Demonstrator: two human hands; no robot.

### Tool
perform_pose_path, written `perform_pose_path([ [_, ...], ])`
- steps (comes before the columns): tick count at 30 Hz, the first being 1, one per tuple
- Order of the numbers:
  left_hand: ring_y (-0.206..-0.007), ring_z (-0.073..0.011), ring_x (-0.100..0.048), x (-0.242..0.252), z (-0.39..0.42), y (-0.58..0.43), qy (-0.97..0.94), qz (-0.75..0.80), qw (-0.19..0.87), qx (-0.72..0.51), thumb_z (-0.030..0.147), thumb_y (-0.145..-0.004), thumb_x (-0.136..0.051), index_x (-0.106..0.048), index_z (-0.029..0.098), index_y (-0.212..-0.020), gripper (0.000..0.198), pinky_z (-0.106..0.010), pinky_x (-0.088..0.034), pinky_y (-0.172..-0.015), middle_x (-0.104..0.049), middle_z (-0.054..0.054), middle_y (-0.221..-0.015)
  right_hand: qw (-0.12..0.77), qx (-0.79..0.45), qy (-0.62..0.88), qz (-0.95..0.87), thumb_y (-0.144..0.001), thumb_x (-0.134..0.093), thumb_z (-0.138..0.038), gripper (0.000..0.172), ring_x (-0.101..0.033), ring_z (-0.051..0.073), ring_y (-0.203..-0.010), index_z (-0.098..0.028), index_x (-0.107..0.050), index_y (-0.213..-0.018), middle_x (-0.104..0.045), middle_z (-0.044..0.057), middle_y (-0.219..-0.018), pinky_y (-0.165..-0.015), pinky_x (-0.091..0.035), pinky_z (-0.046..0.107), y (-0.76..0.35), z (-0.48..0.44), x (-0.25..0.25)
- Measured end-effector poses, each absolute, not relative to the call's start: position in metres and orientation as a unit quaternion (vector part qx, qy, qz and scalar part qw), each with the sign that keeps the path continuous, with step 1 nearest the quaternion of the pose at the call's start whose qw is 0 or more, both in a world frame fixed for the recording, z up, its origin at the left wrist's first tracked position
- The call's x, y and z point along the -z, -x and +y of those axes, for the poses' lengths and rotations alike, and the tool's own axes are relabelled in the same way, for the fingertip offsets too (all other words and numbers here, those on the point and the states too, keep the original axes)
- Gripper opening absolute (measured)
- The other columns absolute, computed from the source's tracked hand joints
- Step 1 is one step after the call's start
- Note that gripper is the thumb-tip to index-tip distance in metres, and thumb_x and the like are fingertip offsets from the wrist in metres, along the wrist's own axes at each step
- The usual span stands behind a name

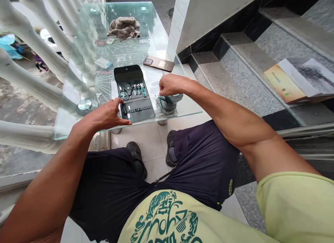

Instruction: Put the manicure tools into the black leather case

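Note:
A black manicure case (141, 109) lies unfolded on the glass table, its flap away from me. Small scissors, nippers and clippers sit in its far half; the near half has a row of loops with one slim tool at the left. My left hand (112, 114) rests at the case's left edge, thumb and fingers apart. Over a clear round container (168, 107) right of the case is my right hand (172, 84), fingers pinched together; what they hold, if anything, is hidden. Several thin dark-green tools (163, 101) stick out of the container.
Beyond the case lie a phone (158, 63), a small card packet (103, 63) and a crumpled cloth (124, 28) on the glass table (153, 23). White balusters (47, 48) stand left. Stone steps (240, 65) rise at right, with an open box (289, 81) on them.

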State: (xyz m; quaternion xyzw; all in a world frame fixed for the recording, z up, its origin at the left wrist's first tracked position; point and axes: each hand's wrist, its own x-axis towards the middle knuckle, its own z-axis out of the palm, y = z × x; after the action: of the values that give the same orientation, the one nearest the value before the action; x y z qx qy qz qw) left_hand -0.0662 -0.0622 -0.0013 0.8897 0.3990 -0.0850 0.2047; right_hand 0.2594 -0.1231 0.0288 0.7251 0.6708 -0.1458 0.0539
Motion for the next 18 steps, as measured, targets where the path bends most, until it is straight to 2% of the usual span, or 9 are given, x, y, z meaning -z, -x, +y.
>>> perform_pose_path([
  [6,-0.114,-0.0401,-0.075,0.003,-0.061,0.067,-0.898,0.381,0.204,0.079,0.078,-0.080,-0.086,-0.054,0.018,-0.160,0.104,-0.049,-0.060,-0.099,-0.074,-0.017,-0.128,0.093,0.133,-0.725,0.669,-0.091,-0.091,-0.027,0.035,-0.078,0.034,-0.107,-0.013,-0.086,-0.123,-0.084,0.019,-0.112,-0.080,-0.054,0.035,-0.252,-0.118,-0.023],
  [10,-0.116,-0.0412,-0.075,0.001,-0.062,0.066,-0.894,0.387,0.209,0.083,0.079,-0.078,-0.086,-0.054,0.017,-0.160,0.108,-0.049,-0.059,-0.099,-0.074,-0.018,-0.128,0.086,0.128,-0.723,0.674,-0.089,-0.088,-0.023,0.038,-0.078,0.034,-0.105,-0.011,-0.085,-0.125,-0.084,0.022,-0.112,-0.077,-0.054,0.035,-0.252,-0.114,-0.016],
  [12,-0.117,-0.0420,-0.076,0.000,-0.062,0.066,-0.892,0.390,0.212,0.083,0.082,-0.075,-0.086,-0.054,0.020,-0.161,0.110,-0.049,-0.059,-0.099,-0.074,-0.017,-0.128,0.080,0.135,-0.721,0.675,-0.088,-0.088,-0.022,0.034,-0.078,0.033,-0.101,-0.010,-0.086,-0.121,-0.084,0.020,-0.106,-0.075,-0.053,0.034,-0.254,-0.112,-0.016],
  [15,-0.116,-0.0429,-0.075,-0.001,-0.064,0.066,-0.888,0.398,0.215,0.083,0.082,-0.075,-0.086,-0.054,0.024,-0.161,0.109,-0.050,-0.059,-0.097,-0.074,-0.017,-0.128,0.064,0.178,-0.726,0.661,-0.089,-0.087,-0.019,0.020,-0.077,0.029,-0.092,-0.011,-0.087,-0.107,-0.083,0.016,-0.094,-0.073,-0.053,0.034,-0.260,-0.111,-0.023],
  [18,-0.115,-0.0434,-0.074,-0.002,-0.065,0.066,-0.886,0.400,0.219,0.083,0.080,-0.077,-0.084,-0.054,0.021,-0.161,0.107,-0.050,-0.058,-0.097,-0.074,-0.019,-0.130,-0.001,0.227,-0.748,0.624,-0.092,-0.086,-0.019,0.010,-0.074,0.024,-0.083,-0.012,-0.087,-0.099,-0.081,0.012,-0.085,-0.070,-0.053,0.031,-0.275,-0.111,-0.037],
])
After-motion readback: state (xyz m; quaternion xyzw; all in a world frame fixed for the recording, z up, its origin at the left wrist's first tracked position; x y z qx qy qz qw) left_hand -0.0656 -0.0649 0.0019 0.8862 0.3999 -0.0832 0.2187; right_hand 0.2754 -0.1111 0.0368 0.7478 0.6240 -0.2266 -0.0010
